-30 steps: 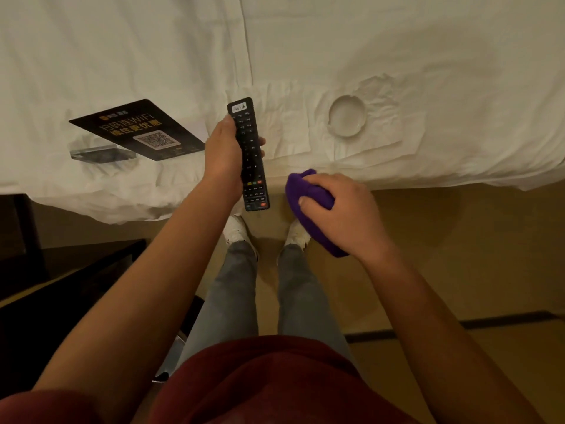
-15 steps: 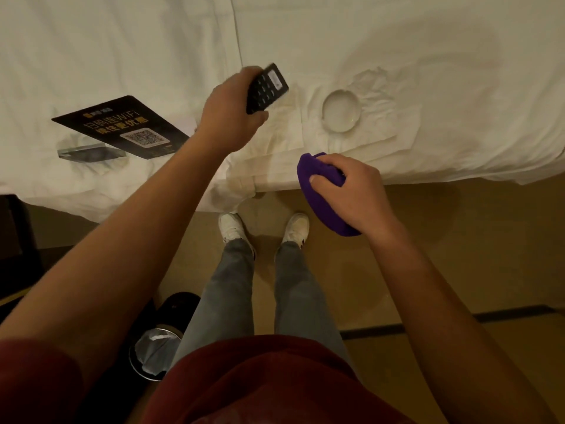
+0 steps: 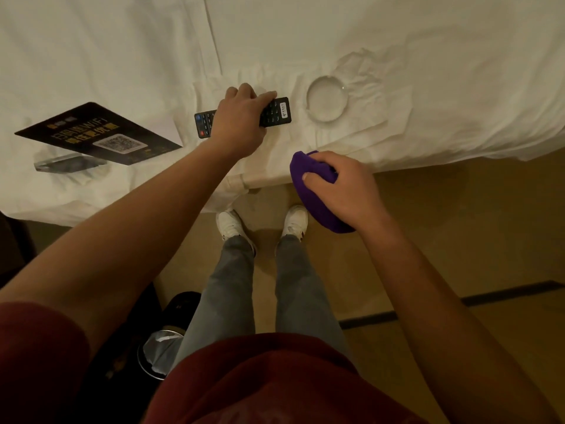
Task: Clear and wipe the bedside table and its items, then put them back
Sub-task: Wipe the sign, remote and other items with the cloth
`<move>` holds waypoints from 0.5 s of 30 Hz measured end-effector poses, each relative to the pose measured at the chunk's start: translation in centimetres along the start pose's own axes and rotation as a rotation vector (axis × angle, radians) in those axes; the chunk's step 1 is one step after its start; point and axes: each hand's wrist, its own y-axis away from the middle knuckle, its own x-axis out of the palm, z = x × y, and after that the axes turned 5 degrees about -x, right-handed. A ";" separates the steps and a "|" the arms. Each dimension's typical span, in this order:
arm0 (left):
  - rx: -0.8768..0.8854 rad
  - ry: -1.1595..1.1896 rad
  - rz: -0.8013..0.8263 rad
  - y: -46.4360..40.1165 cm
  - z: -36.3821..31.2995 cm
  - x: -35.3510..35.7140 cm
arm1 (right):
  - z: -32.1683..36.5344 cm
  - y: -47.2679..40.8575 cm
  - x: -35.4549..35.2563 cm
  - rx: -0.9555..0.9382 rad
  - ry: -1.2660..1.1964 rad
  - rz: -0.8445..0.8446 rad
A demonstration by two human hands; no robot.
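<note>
Bed (image 3: 397,41): fills the upper part of the view, covered in a white sheet, creased and rumpled near its front edge; a straight seam or fold runs from the top edge down toward the middle. The sheet hangs over the front edge, lower at the left. Floor (image 3: 474,240): tan, smooth, evenly toned, under warm dim light. Dark strip (image 3: 458,304): a narrow band crossing the floor at the right, slanting slightly upward toward the right edge. Dark furniture (image 3: 15,249): at the far left below the bed's edge, in shadow, form unclear. Waste bin (image 3: 159,353): round, dark, with a pale liner, on the floor at lower left.
</note>
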 end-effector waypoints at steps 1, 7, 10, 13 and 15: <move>0.000 0.000 -0.003 -0.1 0.0 0.3 | -0.1 -0.1 -0.1 0.000 -0.003 -0.002; -0.030 0.013 0.005 -0.3 0.3 1.8 | -0.8 -0.3 -0.4 0.001 -0.002 0.017; -0.038 -0.012 0.005 -0.2 0.7 2.5 | -1.3 -0.1 -0.4 0.006 -0.033 0.019; -0.052 -0.092 -0.003 0.1 1.0 2.9 | -1.5 0.0 -0.6 0.006 -0.039 0.018; -0.061 -0.125 0.000 0.4 0.9 2.8 | -1.6 0.1 -0.7 0.006 -0.038 0.019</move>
